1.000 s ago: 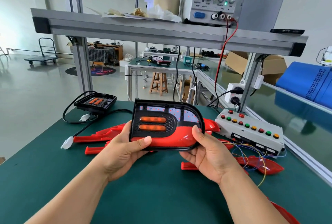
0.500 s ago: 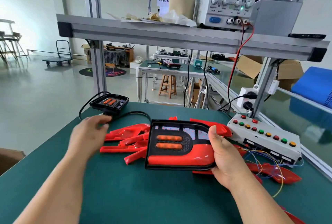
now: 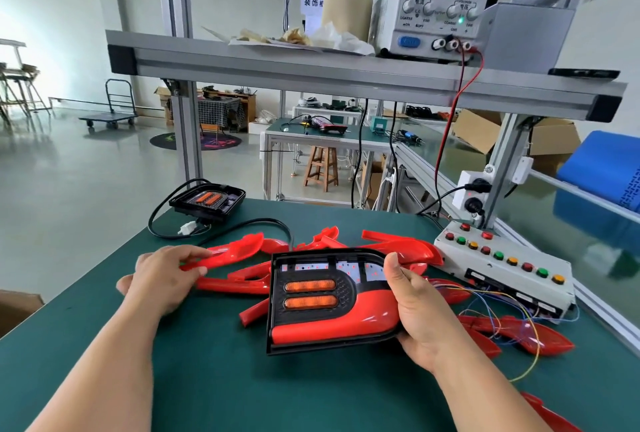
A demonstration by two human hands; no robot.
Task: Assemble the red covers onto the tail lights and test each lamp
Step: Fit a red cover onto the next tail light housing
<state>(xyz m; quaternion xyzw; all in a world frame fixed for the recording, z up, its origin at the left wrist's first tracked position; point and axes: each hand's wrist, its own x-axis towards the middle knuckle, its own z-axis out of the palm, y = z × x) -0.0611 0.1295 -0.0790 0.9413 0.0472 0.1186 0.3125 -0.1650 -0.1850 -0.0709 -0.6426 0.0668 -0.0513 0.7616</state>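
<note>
Cover pick-up. Your right hand (image 3: 415, 307) grips the lamp (image 3: 322, 307) by its right edge, just above the table (image 3: 242, 379). Your left hand (image 3: 162, 279) pinches one cover (image 3: 239, 248) at its near tip. Next, probably: carry it across and align it over the lamp's bare upper section.

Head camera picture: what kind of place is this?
Likely a small factory workshop for vehicle lamps: a power supply on the shelf, a test box with coloured buttons, and loose red covers piled on the green bench.
</note>
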